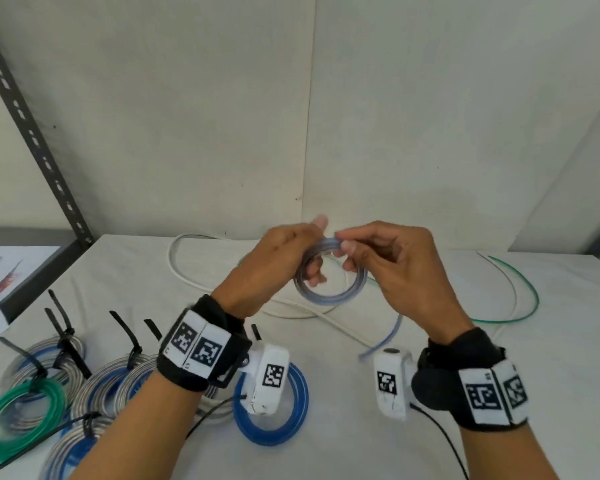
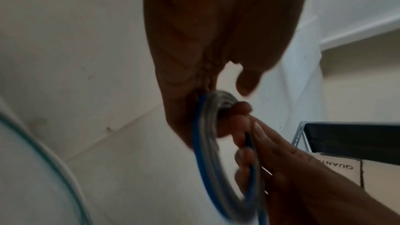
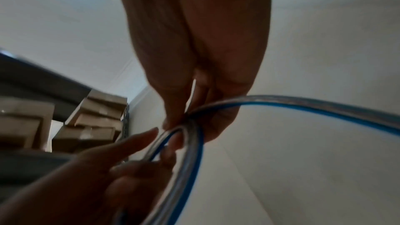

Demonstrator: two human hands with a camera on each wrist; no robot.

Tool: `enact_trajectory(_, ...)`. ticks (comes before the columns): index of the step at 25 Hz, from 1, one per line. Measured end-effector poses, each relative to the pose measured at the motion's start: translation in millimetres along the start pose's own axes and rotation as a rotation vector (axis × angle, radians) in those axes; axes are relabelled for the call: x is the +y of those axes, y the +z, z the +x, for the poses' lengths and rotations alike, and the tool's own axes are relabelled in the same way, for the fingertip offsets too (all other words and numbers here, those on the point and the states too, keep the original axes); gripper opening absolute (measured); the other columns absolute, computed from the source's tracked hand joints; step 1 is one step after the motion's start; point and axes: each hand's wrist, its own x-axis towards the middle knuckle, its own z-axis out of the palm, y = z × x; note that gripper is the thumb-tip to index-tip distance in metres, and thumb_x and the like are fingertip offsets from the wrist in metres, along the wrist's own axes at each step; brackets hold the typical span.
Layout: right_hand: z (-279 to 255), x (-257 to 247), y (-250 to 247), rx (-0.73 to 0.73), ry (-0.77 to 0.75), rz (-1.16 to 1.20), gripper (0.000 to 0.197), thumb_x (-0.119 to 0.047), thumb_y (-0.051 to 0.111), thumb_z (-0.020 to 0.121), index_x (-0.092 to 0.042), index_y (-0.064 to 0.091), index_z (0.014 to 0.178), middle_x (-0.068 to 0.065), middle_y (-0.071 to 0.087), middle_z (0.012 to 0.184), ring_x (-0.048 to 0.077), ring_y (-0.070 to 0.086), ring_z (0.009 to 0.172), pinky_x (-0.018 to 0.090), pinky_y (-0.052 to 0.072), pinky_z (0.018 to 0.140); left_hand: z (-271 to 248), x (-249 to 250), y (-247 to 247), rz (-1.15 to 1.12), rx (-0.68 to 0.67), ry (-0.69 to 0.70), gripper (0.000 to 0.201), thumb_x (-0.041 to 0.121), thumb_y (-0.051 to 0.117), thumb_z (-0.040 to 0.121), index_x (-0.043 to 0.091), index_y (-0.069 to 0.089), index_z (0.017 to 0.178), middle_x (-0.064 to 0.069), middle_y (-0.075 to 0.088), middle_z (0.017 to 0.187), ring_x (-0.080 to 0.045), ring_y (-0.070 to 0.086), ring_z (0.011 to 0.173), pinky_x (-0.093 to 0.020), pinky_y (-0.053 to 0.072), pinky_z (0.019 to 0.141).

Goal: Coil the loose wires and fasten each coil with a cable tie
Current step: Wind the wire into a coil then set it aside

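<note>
The left hand (image 1: 274, 261) grips a blue-and-clear wire coil (image 1: 329, 292) held above the worktop (image 1: 430, 341), fingers curled through its loop. The right hand (image 1: 392, 261) pinches the coil's top strand. Tied coils (image 1: 94, 386) lie at the worktop's near left; a white wire (image 1: 187, 275) lies loose behind.

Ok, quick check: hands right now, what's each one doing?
Left hand: grips the blue-and-clear wire coil, fingers curled through it.
Right hand: pinches the wire at the top of the same coil.
</note>
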Motion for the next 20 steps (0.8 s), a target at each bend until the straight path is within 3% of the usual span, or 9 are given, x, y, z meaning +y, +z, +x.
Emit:
enact_trajectory(3, -2.4, 4.4, -2.5, -0.151, 0.06, -0.036, 0.012, -0.001, 0.068, 0.094, -0.003, 0.076, 0.103, 0.012, 0.076, 0.083, 0.022, 0.07, 0.068, 0.024, 0.057, 0.07, -4.7, -1.7, -3.0, 0.065, -0.185, -0.174, 0.05, 0.052, 0.037, 0.104, 0.011, 0.055, 0.08, 0.006, 0.034, 0.055, -0.013, 0.031, 0.049, -0.034, 0.048, 0.07)
enact_trajectory(6, -1.3, 5.1, 3.0, -0.11, 0.042, -0.007, 0.012, -0.003, 0.069, 0.093, -0.002, 0.075, 0.103, 0.011, 0.076, 0.085, 0.027, 0.072, 0.071, 0.025, 0.058, 0.071, -5.5, 1.3, -3.0, 0.098, -0.152, -0.146, 0.052, 0.05, 0.035, 0.105, 0.018, 0.049, 0.067, 0.012, 0.035, 0.056, -0.009, 0.031, 0.05, -0.028, 0.043, 0.066)
enact_trajectory(9, -0.9, 4.0, 10.1, -0.002, 0.028, 0.036, 0.012, -0.007, 0.071, 0.093, -0.005, 0.073, 0.104, 0.007, 0.078, 0.089, 0.024, 0.075, 0.074, 0.029, 0.06, 0.075, -3.8, 3.3, -5.7, 0.022, -0.077, -0.064, 0.05, 0.046, 0.038, 0.105, 0.019, 0.04, 0.064, 0.008, 0.028, 0.06, -0.01, 0.029, 0.049, -0.027, 0.043, 0.062)
enact_trajectory(13, -0.7, 2.1, 20.0, 0.177, 0.074, 0.175, 0.011, -0.009, 0.068, 0.094, -0.007, 0.071, 0.105, 0.007, 0.079, 0.092, 0.024, 0.077, 0.083, 0.034, 0.063, 0.071, 3.0, 9.6, -16.1, -0.318, 0.104, 0.045, 0.049, 0.044, 0.035, 0.107, 0.019, 0.035, 0.065, 0.005, 0.018, 0.059, -0.011, 0.02, 0.046, -0.025, 0.039, 0.053)
enact_trajectory(16, -3.1, -1.2, 37.0, 0.249, 0.093, 0.341, 0.013, -0.006, 0.067, 0.093, -0.006, 0.071, 0.106, 0.01, 0.079, 0.095, 0.025, 0.077, 0.088, 0.032, 0.062, 0.074, 4.3, 12.3, -18.8, -0.516, 0.119, 0.106, 0.05, 0.044, 0.031, 0.108, 0.019, 0.033, 0.065, 0.004, 0.012, 0.059, -0.011, 0.014, 0.048, -0.024, 0.038, 0.051)
enact_trajectory(20, -3.6, -2.4, 49.6, 0.373, 0.064, 0.428, 0.015, -0.001, 0.072, 0.088, -0.007, 0.071, 0.102, 0.014, 0.078, 0.092, 0.027, 0.077, 0.083, 0.029, 0.06, 0.072, 5.1, 8.8, -8.3, -0.598, 0.089, 0.118, 0.052, 0.044, 0.031, 0.108, 0.018, 0.036, 0.064, 0.004, 0.014, 0.056, -0.009, 0.021, 0.043, -0.025, 0.041, 0.054)
